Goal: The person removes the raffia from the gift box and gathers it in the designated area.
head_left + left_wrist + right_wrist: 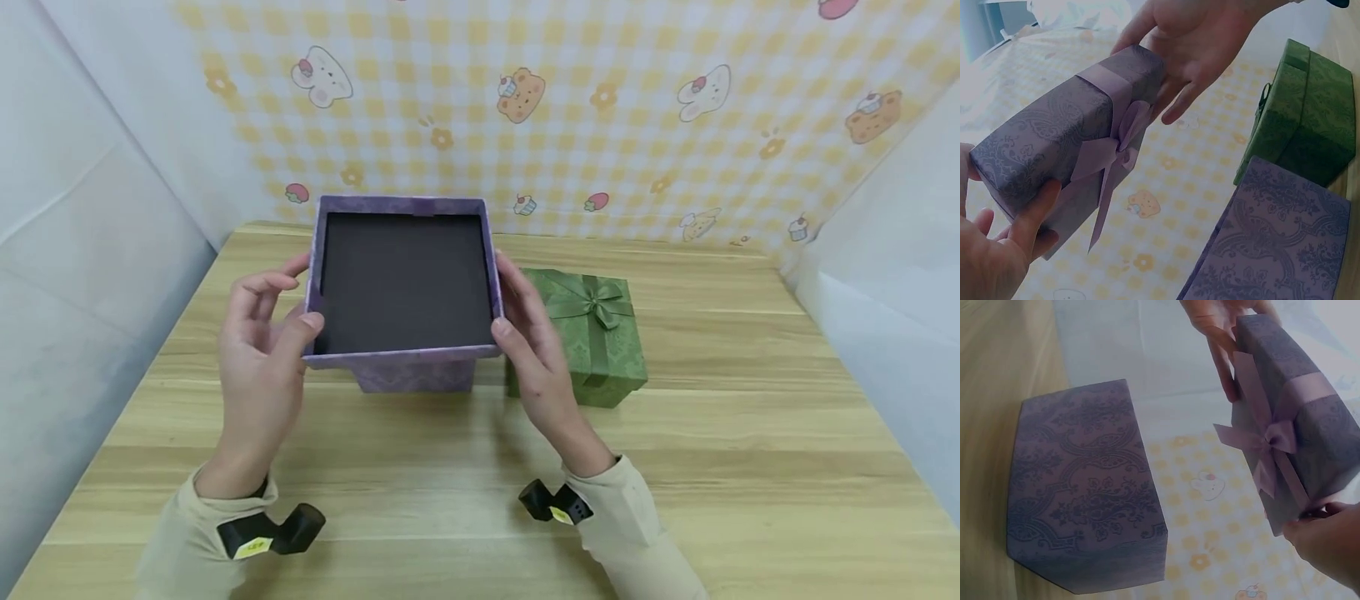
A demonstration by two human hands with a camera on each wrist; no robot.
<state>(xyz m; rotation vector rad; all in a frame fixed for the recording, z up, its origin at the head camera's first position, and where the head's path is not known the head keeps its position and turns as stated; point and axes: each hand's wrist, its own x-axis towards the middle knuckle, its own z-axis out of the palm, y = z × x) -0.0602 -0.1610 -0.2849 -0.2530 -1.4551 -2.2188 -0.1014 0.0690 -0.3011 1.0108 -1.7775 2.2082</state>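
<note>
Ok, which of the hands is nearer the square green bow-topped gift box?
The right hand: in the head view it overlaps the left edge of the green box. The left hand is farther, across the purple patterned lid.

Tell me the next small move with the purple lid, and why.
I'd probably rotate the lid so its bow faces up: its hollow side faces the head camera, and the left hand and right hand hold it clear of the purple box.

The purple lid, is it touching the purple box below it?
Apart. The right wrist view shows it: the purple lid is clear of the purple box, with checked cloth visible in the gap between them.
</note>
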